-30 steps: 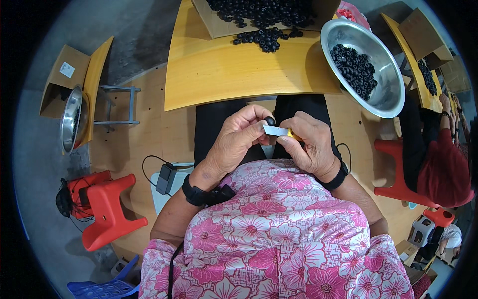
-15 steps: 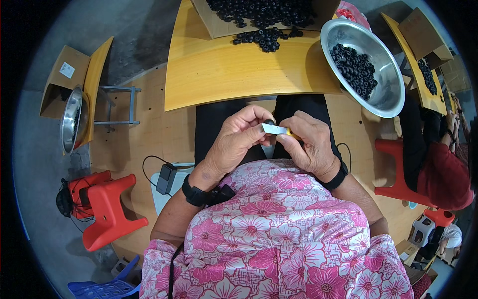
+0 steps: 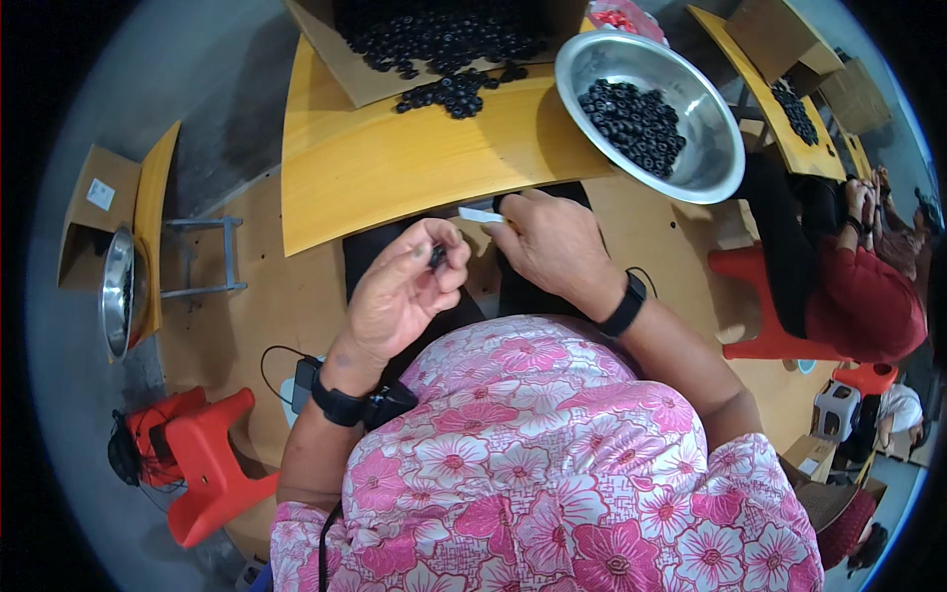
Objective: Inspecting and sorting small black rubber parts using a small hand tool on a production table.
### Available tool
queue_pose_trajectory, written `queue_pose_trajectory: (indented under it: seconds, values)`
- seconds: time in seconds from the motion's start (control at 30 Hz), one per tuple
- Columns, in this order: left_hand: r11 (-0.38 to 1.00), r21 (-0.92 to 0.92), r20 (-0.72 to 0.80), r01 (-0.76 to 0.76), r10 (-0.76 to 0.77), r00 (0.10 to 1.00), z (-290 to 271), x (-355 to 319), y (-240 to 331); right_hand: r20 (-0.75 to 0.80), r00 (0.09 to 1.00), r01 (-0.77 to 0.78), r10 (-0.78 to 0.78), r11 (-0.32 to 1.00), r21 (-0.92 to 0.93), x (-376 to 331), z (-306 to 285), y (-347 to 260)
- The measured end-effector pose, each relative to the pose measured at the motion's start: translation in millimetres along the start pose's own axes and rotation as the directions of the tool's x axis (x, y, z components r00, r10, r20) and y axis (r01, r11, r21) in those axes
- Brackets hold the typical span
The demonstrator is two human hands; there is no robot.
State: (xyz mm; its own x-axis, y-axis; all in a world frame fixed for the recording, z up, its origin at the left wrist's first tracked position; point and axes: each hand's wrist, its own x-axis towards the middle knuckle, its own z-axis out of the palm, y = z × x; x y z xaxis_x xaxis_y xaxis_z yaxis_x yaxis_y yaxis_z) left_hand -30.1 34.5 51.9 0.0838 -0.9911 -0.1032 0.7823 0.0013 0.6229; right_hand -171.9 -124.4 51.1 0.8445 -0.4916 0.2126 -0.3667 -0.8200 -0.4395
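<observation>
My left hand (image 3: 395,296) is closed, palm partly up, with a small round black part (image 3: 437,257) between thumb and fingers. To its right, my right hand (image 3: 560,249) grips a small knife; the blade (image 3: 480,214) points left, and its yellow handle is almost hidden in the fist. Blade and black part are apart. Both hands are over my lap, just short of the yellow table (image 3: 395,168). More small black ring-shaped parts (image 3: 454,94) lie loose on it in front of a cardboard box (image 3: 330,64) full of them.
A steel bowl (image 3: 712,148) with many black parts sits at the table's right end, overhanging the near edge. Behind it is a pink bag (image 3: 631,22). Red stools (image 3: 212,474) stand at left. At right, a person in a red top (image 3: 868,306) sits by another table.
My hands have moved apart: the knife blade has come away from the black part, and my left hand has turned its palm up. The whole view has shifted, with the table and bowl further left.
</observation>
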Motion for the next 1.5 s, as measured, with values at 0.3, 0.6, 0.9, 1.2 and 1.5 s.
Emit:
queue_pose_trajectory:
  seconds: [0.3, 0.6, 0.9, 1.2, 1.5]
  values:
    - [0.699, 0.691, 0.235, -0.182, 0.021, 0.972, 78, 20, 34, 0.080, 0.950, 0.219, -0.302, 0.828, 0.516, 33, 19, -25]
    - [-0.010, 0.758, 0.652, -0.652, -0.012, 0.758, 128, 58, -8, 0.042, 0.954, 0.176, -0.297, 0.668, 0.723, 32, 25, -34]
    - [0.364, 0.824, 0.537, -0.435, -0.252, 0.805, 132, 92, -43, 0.127, 0.937, 0.187, -0.326, 0.774, 0.605, 37, 25, -41]
    - [0.448, 0.864, 0.421, -0.230, -0.392, 0.818, 135, 84, -35, 0.210, 0.927, 0.169, -0.310, 0.846, 0.505, 37, 34, -47]
    - [0.407, 0.874, 0.434, -0.264, -0.412, 0.801, 128, 93, -49, 0.295, 0.910, 0.156, -0.291, 0.900, 0.406, 38, 45, -60]
